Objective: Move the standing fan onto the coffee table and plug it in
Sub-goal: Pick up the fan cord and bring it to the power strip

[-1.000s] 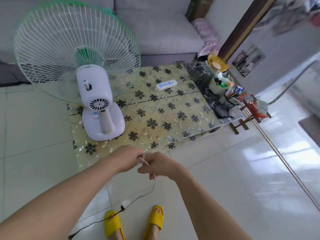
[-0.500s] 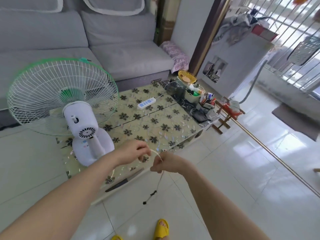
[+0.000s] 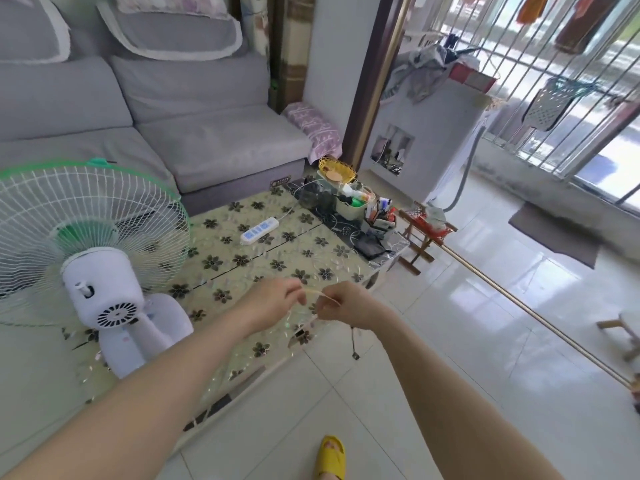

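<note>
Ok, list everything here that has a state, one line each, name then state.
fan: upright on the coffee table, blades look still
power strip: flat on the table, nothing visibly plugged in
cord: not plugged in, its dark end dangles above the floor
left hand: pinching a thin pale tie
right hand: pinching the tie and cord

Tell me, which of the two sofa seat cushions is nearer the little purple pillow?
The right-hand seat cushion, the one running to the sofa's end. The purple pillow lies at that end, while the other seat cushion sits behind the fan.
</note>
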